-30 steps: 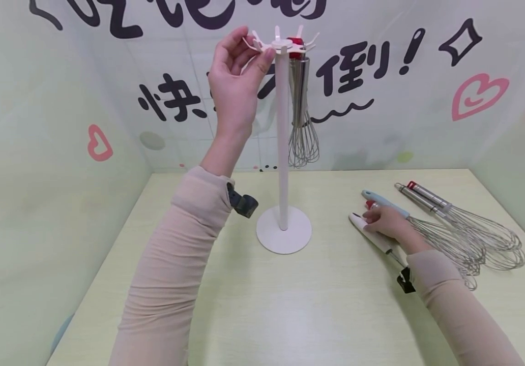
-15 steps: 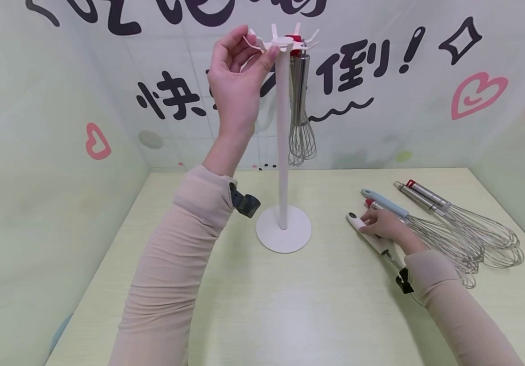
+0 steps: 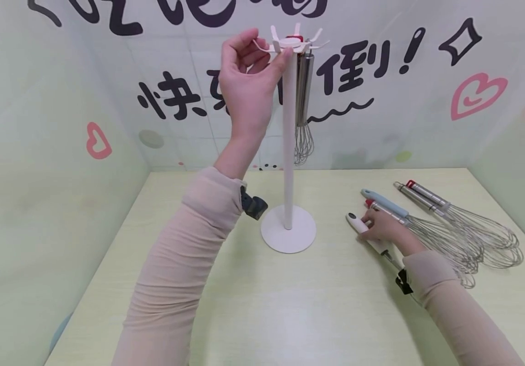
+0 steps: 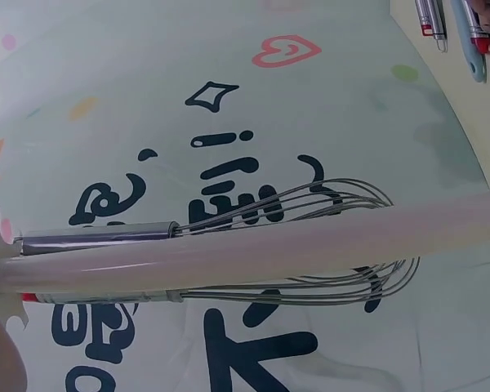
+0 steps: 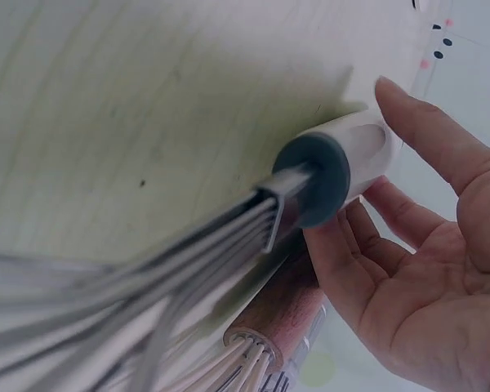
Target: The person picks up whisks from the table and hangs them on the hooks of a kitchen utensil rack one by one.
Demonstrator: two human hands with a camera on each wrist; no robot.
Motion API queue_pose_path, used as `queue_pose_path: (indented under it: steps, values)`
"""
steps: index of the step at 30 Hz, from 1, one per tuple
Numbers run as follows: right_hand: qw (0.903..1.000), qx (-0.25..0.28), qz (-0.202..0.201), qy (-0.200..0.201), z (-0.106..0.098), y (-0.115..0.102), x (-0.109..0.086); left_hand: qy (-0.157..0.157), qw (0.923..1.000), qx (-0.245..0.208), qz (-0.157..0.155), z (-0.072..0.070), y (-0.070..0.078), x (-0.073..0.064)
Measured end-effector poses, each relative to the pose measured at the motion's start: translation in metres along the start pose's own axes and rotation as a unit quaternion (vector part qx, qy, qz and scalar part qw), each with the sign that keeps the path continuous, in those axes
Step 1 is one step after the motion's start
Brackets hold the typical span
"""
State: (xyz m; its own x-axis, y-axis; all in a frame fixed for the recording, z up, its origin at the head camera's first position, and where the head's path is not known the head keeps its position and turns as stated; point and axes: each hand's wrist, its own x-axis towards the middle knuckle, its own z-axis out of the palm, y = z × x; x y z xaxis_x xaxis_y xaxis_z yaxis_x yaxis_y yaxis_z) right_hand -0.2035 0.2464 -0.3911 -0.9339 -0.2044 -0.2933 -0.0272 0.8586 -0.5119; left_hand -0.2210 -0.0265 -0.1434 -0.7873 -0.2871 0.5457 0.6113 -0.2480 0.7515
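Note:
My left hand pinches a hook at the left of the white hook stand's top, its thumb by the hub. The upright stand has a round base on the table. Metal-handled whisks hang behind its pole, one with a red end; the left wrist view shows the hanging whisks partly covered by the pole. At the right, my right hand grips the white handle of a whisk, thumb and fingers on opposite sides. The right wrist view shows the grey collar of this white-handled whisk and its wires.
Beside the right hand lie a blue-handled whisk, a red-ended whisk and two metal-handled whisks. A wooden-handled whisk lies under the right hand. A printed backdrop closes the table's back.
The left hand and stand top have shifted right, and the hooks have turned, with the hanging whisks now more behind the pole. The white-handled whisk has moved slightly in the right hand.

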Motion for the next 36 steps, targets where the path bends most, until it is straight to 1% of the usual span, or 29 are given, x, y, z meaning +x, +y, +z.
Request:
queue_pose_path:
  steps: [4, 8, 15, 18, 22, 28, 31, 36]
  values:
    - [1.0, -0.004, 0.004, 0.005, 0.001, -0.001, 0.0, -0.003, 0.9999, 0.006, 0.01, 0.002, 0.001, -0.003]
    - [0.9999, 0.005, 0.008, 0.013, 0.0, -0.002, -0.001, -0.002, 0.9998, 0.007, 0.018, 0.003, -0.001, -0.004]
    - [0.9995, 0.016, 0.014, 0.023, -0.004, -0.007, -0.002, -0.008, 0.9998, 0.0, 0.018, 0.003, 0.0, -0.004]
    - [0.9983, 0.049, 0.011, 0.029, -0.006, -0.011, -0.002, -0.011, 0.9998, 0.005, 0.017, 0.003, 0.001, -0.004]
    - [0.9929, 0.113, 0.013, 0.036, -0.011, -0.018, -0.004, -0.018, 0.9997, 0.012, 0.014, 0.002, 0.001, -0.004]
    - [0.9878, 0.134, 0.011, 0.078, -0.022, -0.036, -0.012, -0.029, 0.9991, 0.029, 0.011, -0.002, 0.0, -0.002]
    - [0.9819, 0.163, 0.007, 0.097, -0.028, -0.044, -0.016, -0.035, 0.9988, 0.032, 0.011, -0.004, 0.0, 0.0]
    - [0.9736, 0.184, -0.014, 0.135, -0.04, -0.056, -0.02, -0.043, 0.9985, 0.034, 0.01, -0.006, 0.001, 0.002]
